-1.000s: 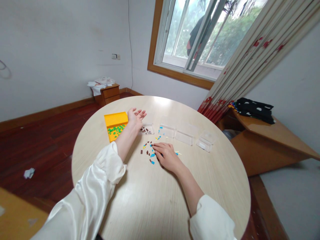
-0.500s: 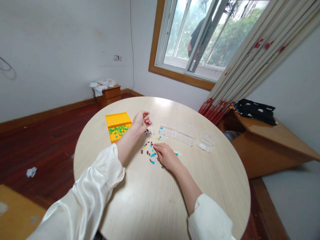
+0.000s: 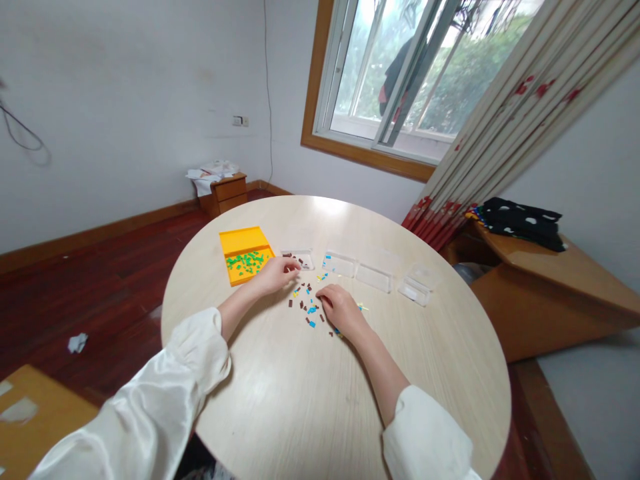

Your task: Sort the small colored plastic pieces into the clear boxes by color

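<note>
On the round table, small brown, blue and yellow toy bricks [image 3: 312,310] lie scattered between my hands. My right hand [image 3: 343,312] rests at the right side of this pile, thumb and fingers pressed together at the bricks. Whatever they pinch is too small to make out. My left hand [image 3: 277,275] hovers at the near left edge of a clear box [image 3: 307,261] with several brown bricks in it. Its fingers are loosely curled and apart, with nothing visible in them. Just left of that hand lies an open yellow case [image 3: 243,237] with many green bricks.
A long clear box [image 3: 374,277], with some blue bricks in its left part, sits behind my right hand. Farther right is a smaller clear box [image 3: 414,291]. The round table [image 3: 300,400] has its edge near a wooden cabinet [image 3: 560,293] on the right.
My left hand has come down and toward me from above the clear box, uncovering brown bricks inside it. My right hand stays at the pile, fingers still together. The view has shifted slightly.
</note>
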`<state>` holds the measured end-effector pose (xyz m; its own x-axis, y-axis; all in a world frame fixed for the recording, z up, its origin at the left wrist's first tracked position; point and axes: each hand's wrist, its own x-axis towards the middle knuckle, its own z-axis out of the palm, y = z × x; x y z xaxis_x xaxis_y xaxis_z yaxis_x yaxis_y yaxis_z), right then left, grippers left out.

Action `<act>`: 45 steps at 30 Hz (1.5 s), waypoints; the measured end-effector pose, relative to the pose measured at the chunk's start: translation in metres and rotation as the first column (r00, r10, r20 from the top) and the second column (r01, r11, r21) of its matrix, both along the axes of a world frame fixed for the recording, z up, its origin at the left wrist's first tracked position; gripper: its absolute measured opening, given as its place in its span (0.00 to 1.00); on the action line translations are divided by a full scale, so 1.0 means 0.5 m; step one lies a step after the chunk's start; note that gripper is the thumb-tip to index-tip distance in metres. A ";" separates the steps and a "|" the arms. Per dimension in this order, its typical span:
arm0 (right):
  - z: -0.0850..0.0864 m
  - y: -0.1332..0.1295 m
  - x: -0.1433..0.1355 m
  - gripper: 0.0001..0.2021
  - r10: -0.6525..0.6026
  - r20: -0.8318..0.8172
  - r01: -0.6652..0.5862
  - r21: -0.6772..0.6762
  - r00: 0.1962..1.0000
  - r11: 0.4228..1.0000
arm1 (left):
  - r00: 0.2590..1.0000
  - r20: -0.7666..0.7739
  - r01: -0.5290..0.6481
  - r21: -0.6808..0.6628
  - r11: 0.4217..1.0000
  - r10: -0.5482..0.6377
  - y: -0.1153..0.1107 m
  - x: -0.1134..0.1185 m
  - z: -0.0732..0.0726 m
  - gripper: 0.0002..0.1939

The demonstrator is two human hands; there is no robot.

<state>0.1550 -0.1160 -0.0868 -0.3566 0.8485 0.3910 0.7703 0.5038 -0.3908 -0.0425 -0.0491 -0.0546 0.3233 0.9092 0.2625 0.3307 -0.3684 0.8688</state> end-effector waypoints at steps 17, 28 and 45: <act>0.028 -0.012 -0.016 0.08 -0.150 -0.204 0.179 0.130 0.967 0.975 | 0.920 -0.091 0.375 -0.082 0.924 -0.381 -0.054 0.055 -0.008 0.13; 0.041 -0.019 -0.029 0.08 -0.082 -0.296 0.147 0.203 0.952 0.968 | 0.946 0.183 0.311 -0.274 0.910 -0.268 -0.054 0.060 0.001 0.16; -0.005 0.000 -0.034 0.21 0.003 -0.009 -0.003 0.101 1.000 0.995 | 0.955 0.149 -0.271 0.093 0.958 0.256 0.032 0.001 -0.025 0.03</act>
